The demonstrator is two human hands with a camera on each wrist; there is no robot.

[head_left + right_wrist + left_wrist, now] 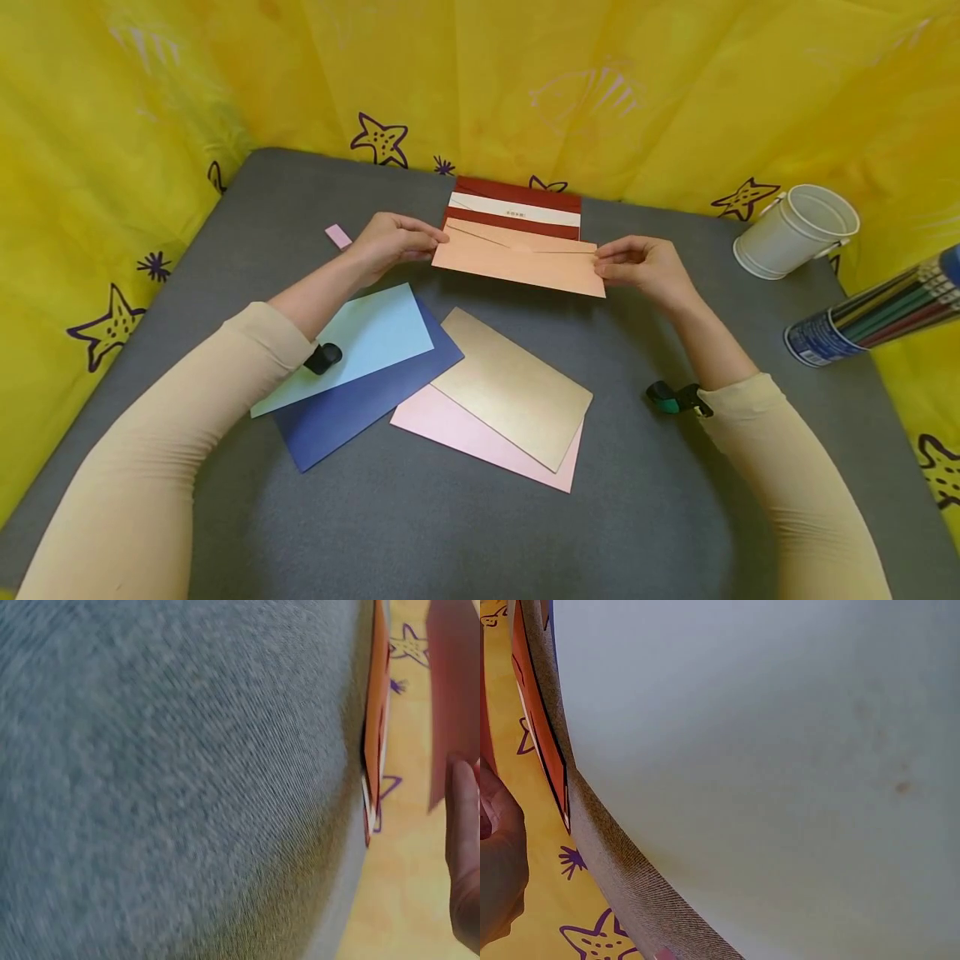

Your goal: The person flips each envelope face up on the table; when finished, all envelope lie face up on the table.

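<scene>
The left hand (pixel 392 243), at the end of the outstretched left arm (pixel 168 437), pinches between thumb and fingers, tips pointing towards the other hand, its wrist bare just behind. Well apart to its right and slightly nearer the body, the right hand (pixel 648 268) pinches likewise, tips facing leftward, with the right arm (pixel 783 467) slanting back and outward behind it. The lower fingers of both are hard to make out
</scene>
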